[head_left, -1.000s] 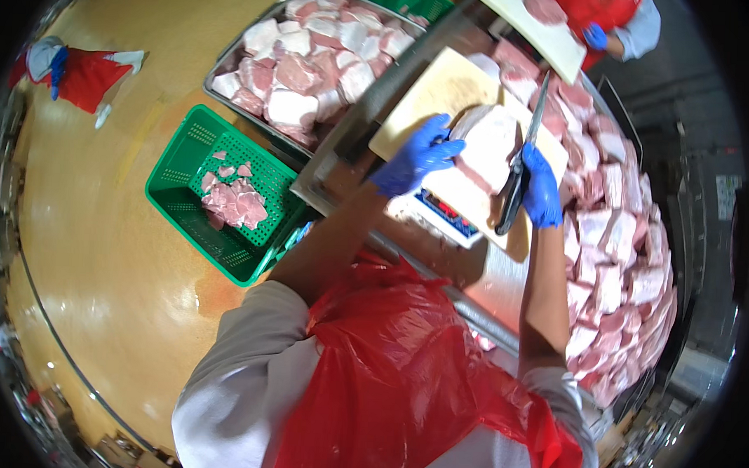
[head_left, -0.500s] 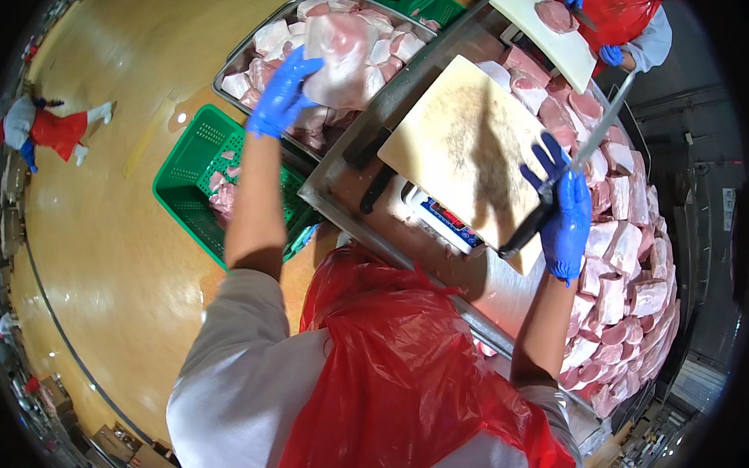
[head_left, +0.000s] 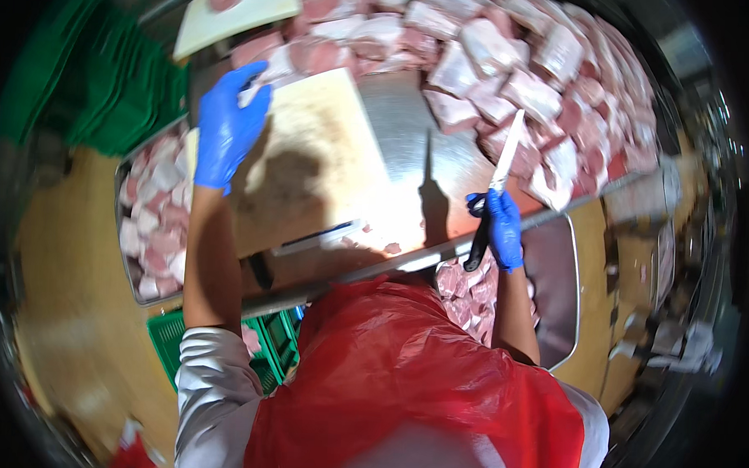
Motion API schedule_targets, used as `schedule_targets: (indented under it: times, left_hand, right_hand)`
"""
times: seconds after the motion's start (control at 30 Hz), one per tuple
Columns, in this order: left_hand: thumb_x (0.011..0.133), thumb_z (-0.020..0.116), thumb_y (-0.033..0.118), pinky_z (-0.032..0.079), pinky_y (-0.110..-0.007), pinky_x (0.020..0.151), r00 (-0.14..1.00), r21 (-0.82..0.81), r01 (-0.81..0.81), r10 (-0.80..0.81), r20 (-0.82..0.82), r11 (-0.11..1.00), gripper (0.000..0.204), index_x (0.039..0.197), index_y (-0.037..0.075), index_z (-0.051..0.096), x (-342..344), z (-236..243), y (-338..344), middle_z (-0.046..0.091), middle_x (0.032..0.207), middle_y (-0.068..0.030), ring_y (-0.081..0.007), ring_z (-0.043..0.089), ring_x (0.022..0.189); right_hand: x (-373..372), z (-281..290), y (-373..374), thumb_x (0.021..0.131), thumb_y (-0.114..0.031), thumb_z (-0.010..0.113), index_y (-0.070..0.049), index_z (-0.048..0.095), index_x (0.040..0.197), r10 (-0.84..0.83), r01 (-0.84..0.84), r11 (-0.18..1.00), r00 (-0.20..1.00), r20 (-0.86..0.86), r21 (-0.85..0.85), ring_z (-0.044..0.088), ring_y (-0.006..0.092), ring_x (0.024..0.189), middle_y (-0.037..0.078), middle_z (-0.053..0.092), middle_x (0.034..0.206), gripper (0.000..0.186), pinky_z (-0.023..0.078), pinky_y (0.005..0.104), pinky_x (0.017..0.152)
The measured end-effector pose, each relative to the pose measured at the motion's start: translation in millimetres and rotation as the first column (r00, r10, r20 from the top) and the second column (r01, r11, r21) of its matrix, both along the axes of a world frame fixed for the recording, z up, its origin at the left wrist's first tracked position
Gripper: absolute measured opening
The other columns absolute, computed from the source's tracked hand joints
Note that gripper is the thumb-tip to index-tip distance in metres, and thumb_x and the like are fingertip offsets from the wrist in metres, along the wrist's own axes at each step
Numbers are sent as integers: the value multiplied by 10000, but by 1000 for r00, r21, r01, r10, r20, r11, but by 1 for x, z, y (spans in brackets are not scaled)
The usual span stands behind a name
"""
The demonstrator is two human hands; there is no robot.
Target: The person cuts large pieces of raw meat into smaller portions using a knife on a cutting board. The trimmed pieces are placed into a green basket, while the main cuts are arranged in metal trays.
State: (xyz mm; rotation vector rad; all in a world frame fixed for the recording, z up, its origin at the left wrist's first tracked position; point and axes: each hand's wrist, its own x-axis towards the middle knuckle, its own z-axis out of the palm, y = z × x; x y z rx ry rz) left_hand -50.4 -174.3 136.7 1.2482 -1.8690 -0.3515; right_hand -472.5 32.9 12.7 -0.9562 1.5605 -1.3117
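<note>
Left of the cream rectangular board [head_left: 341, 130], a silver metal bin [head_left: 136, 289] holds pink meat chunks [head_left: 165, 214]; over the board, the blue-gloved left hand [head_left: 228, 134] spreads wide; rightward, the blue-gloved right hand [head_left: 507, 230] grips a black-handled knife [head_left: 505, 160].

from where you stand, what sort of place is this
Most likely a meat-cutting room: raw meat pieces are heaped on a steel table, the gloved right hand holds a knife, and a metal tub holds more meat.

Stacked green crates [head_left: 87, 79] upper left, far white board [head_left: 263, 7] at top, green basket [head_left: 166, 336] lower left, yellowish floor [head_left: 69, 240]
</note>
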Motion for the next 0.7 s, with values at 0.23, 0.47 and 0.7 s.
schedule_targets:
  times: [0.23,0.47,0.7]
  left_hand:
    - [807,720,319,480,-443,1006,843,283,462,-515,152,840,723,1413,-7,497,-294,-71,-91,657,1170,-278,-393,621,1168]
    - [714,825,470,338,-594,1117,928,253,78,-163,335,964,1156,1573,60,169,-473,-140,-148,220,1556,-349,-559,234,1427]
    - [575,858,544,315,-815,987,668,262,93,-255,699,961,1110,1527,445,297,-529,-98,-215,56,1639,-233,-595,40,1459]
  right_hand:
    - [-24,-38,96,1064,-228,513,8,642,1022,-160,166,970,986,-44,179,583,89,777,38,692,885,272,490,268,727]
    - [-72,-66,154,1071,-242,503,-4,631,1045,-379,367,895,926,-2,255,610,115,796,63,696,903,272,506,284,749]
    - [-108,-78,164,1079,-224,482,-6,615,1082,-509,480,839,859,60,255,623,129,825,72,699,929,255,521,301,788]
